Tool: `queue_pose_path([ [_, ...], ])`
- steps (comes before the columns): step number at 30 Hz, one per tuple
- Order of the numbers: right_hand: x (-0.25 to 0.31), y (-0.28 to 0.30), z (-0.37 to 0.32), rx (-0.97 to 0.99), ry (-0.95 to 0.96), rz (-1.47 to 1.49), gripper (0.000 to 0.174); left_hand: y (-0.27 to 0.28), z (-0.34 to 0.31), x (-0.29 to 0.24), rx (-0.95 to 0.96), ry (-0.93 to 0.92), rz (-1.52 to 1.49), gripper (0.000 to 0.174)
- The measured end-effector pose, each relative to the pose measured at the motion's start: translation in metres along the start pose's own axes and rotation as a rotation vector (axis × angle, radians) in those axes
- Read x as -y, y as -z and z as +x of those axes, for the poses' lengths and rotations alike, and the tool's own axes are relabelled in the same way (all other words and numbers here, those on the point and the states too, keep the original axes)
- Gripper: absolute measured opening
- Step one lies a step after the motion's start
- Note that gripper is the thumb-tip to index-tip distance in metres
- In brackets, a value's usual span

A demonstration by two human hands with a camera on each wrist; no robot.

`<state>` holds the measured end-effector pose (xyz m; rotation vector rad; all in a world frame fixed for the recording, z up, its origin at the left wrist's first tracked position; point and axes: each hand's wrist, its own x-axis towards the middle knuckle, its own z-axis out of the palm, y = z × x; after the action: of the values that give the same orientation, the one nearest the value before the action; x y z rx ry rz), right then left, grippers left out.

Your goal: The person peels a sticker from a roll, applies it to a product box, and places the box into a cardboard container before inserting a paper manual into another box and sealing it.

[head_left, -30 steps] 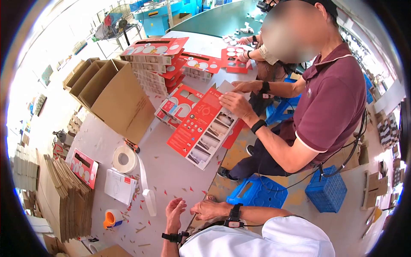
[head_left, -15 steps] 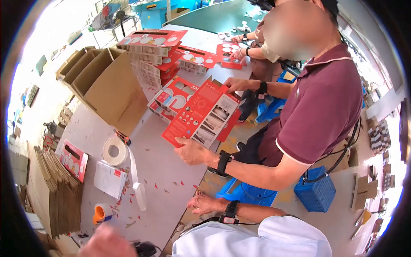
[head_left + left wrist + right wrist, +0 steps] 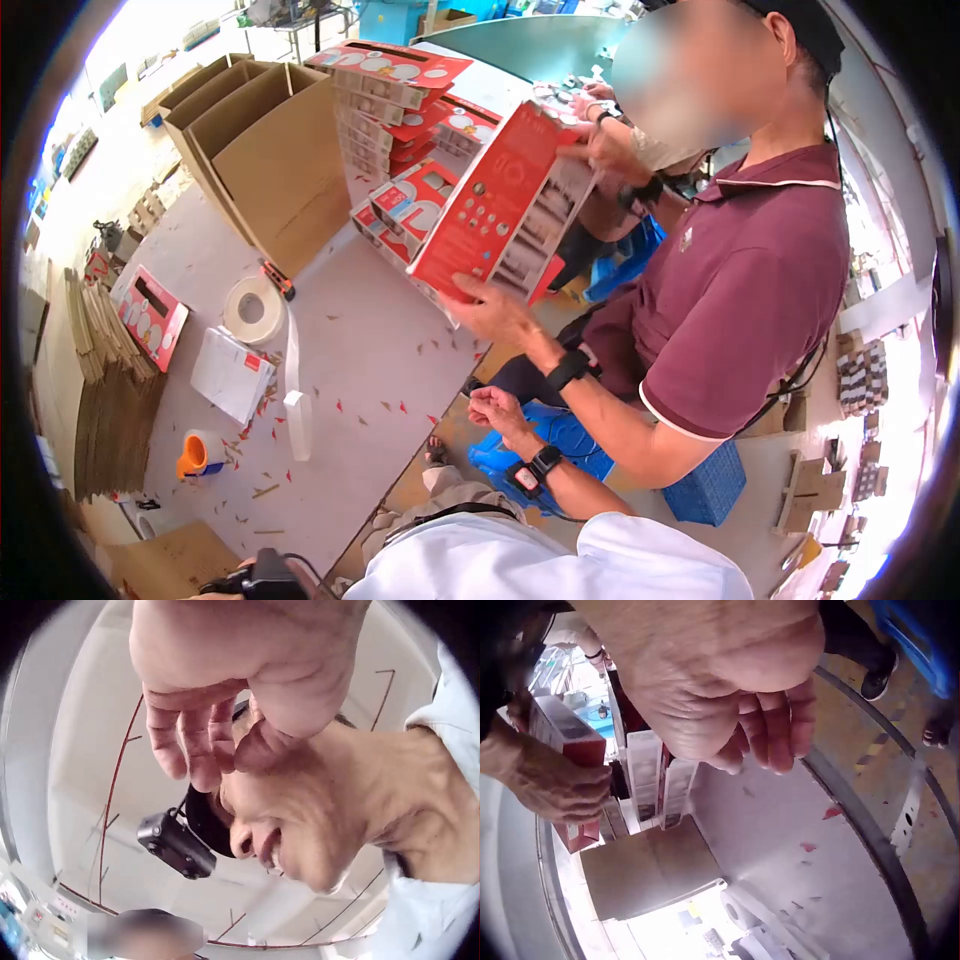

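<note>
My right hand (image 3: 502, 412) hangs in the air beside the table's near edge, its fingers loosely bent around nothing. In the right wrist view the same hand (image 3: 727, 682) shows relaxed fingers above the table (image 3: 780, 825). Only the left wrist's camera and strap show at the bottom of the head view. The left wrist view shows my left hand (image 3: 247, 660) raised, fingers loosely bent and holding nothing. Nearby, another person in a maroon shirt holds a red printed box (image 3: 480, 215) with both hands, tilted over the table (image 3: 350, 350).
Open brown cartons (image 3: 290, 150) stand at the left, before stacked red boxes (image 3: 375, 70). A tape roll (image 3: 253, 308), a cutter (image 3: 277, 281), white leaflets (image 3: 230, 372), an orange tape dispenser (image 3: 198, 455) and flat cardboard (image 3: 115, 430) lie around. A blue stool (image 3: 575, 445) is on the floor.
My left hand has swept left and down out of the head view. The right hand stays empty beside the edge. The other person has shifted their grip and raised the red box.
</note>
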<state>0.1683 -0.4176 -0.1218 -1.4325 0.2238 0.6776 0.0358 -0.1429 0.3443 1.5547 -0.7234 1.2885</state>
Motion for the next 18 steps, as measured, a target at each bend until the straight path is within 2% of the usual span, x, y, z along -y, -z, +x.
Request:
queue_pose_path([
  [3,0.007,-0.001,-0.004,-0.068,0.036,0.136,0.026,0.002,-0.014,0.027,-0.036,0.166,0.101,0.042],
  [5,0.007,-0.007,0.001,-0.007,0.054,0.067,0.026,-0.003,-0.037,0.064,-0.057,0.396,0.166,0.042],
  [8,-0.016,-0.016,-0.014,0.076,0.089,-0.088,0.027,-0.002,-0.089,0.108,-0.002,0.718,0.103,0.048],
  [11,-0.017,-0.025,-0.041,0.123,0.039,-0.150,0.029,0.009,-0.135,0.086,0.022,0.601,0.007,0.045],
  [12,-0.019,-0.028,-0.050,0.134,-0.007,-0.145,0.029,0.021,-0.132,0.074,0.088,0.486,0.143,0.036],
  [15,-0.037,-0.031,-0.062,0.149,-0.078,-0.251,0.030,0.060,-0.083,0.026,0.010,0.112,-0.149,0.051],
  [17,-0.044,-0.034,-0.064,0.143,-0.064,-0.269,0.028,0.035,-0.036,-0.011,-0.084,0.004,-0.205,0.069],
  [18,-0.046,-0.035,-0.061,0.131,-0.036,-0.260,0.028,0.039,-0.030,-0.025,-0.082,0.041,-0.087,0.072],
])
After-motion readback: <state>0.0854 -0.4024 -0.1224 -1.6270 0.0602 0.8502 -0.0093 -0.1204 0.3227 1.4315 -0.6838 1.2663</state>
